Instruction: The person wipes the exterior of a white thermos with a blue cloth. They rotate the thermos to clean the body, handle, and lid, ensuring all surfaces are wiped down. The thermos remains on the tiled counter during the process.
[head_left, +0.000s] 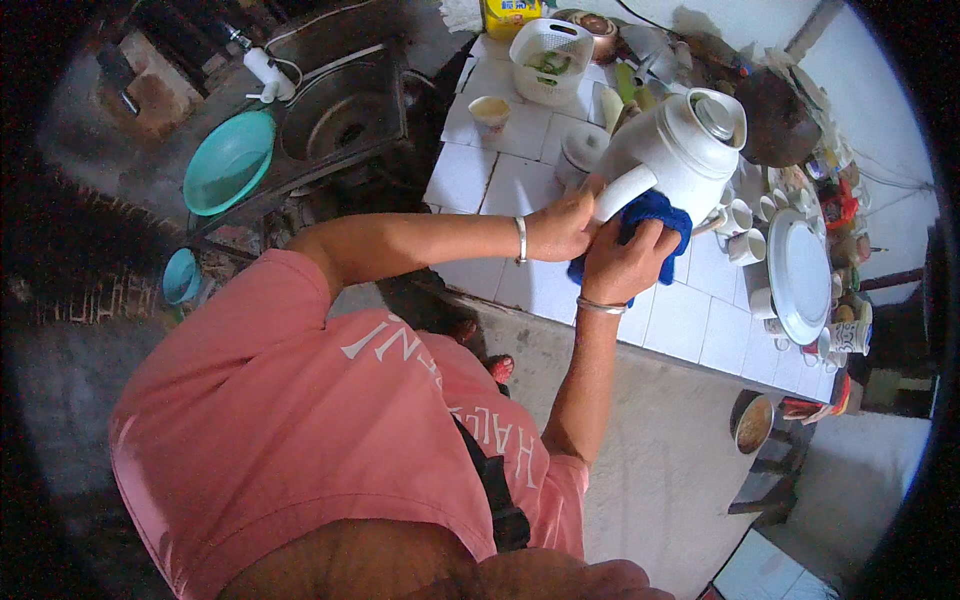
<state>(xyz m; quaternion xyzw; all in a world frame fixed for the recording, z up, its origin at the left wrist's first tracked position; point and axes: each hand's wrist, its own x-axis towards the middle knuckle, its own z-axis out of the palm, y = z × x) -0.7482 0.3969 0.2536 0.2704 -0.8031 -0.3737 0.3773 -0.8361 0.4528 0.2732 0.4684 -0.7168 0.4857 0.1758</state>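
Note:
A white insulated jug (675, 150) leans to the right above the white-tiled counter (525, 195); whether its base touches the tiles is hidden. My left hand (561, 226) grips the lower end of the jug's handle (626, 191). In my right hand (632, 259) is a bunched dark blue cloth (664, 214), pressed against the side of the jug by the handle. Part of the cloth hangs below my fingers. Just behind my left hand stands a lidded white mug (583, 146).
A paper cup (490, 116) and a white plastic basket (550, 64) with greens stand farther back. White cups (746, 247) and a large white tray (799, 276) are to the right. A teal basin (230, 163) rests by the stove at left.

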